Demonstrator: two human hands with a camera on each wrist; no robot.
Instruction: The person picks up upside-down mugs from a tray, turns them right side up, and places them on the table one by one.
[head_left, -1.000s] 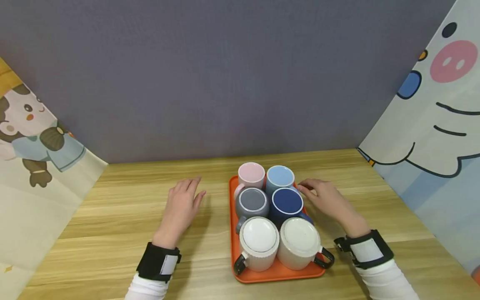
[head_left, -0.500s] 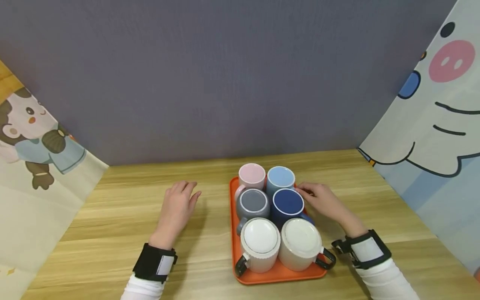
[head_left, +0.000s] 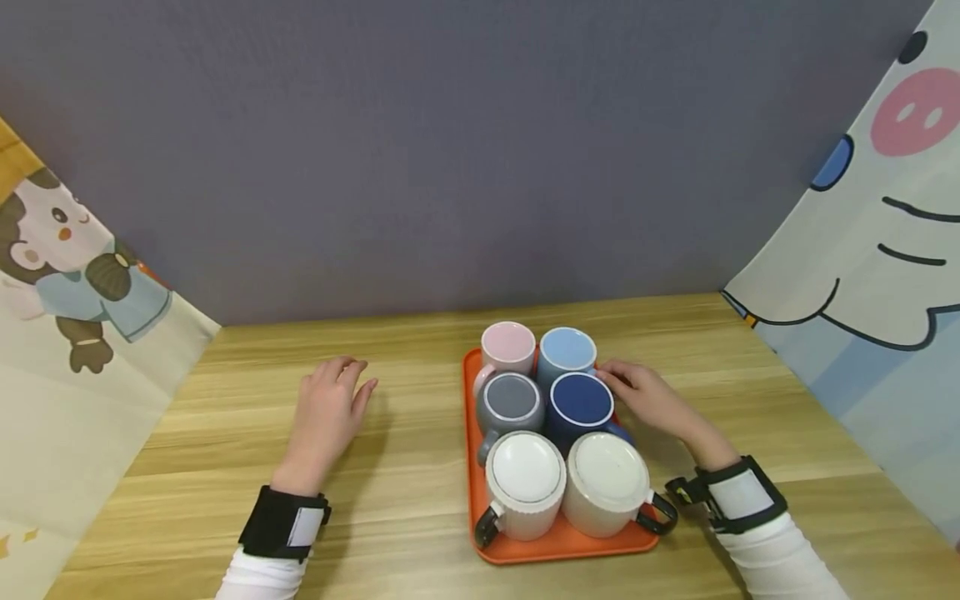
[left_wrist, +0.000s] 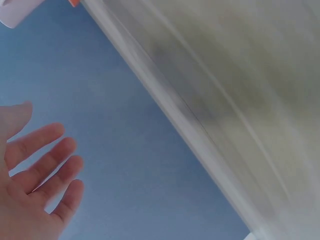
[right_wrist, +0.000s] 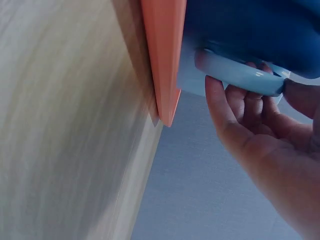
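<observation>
At the tray's back right stands an upside-down light blue mug. My right hand holds it by the handle; the right wrist view shows fingers curled under the light blue handle with the thumb at its end. Right in front is a navy mug, and a pink mug stands to the left. All sit on an orange tray. Off to the tray's left, my left hand hovers over the table with loosely bent fingers and nothing in them.
A grey mug and two whitish mugs with black handles, one left and one right, fill the tray's front. The wooden table runs back to a grey wall. Printed cartoon sheets flank both sides.
My right hand has closed in on the light blue mug's handle and now grips it. The left hand has drifted left, away from the tray. The mugs keep their places on the tray.
</observation>
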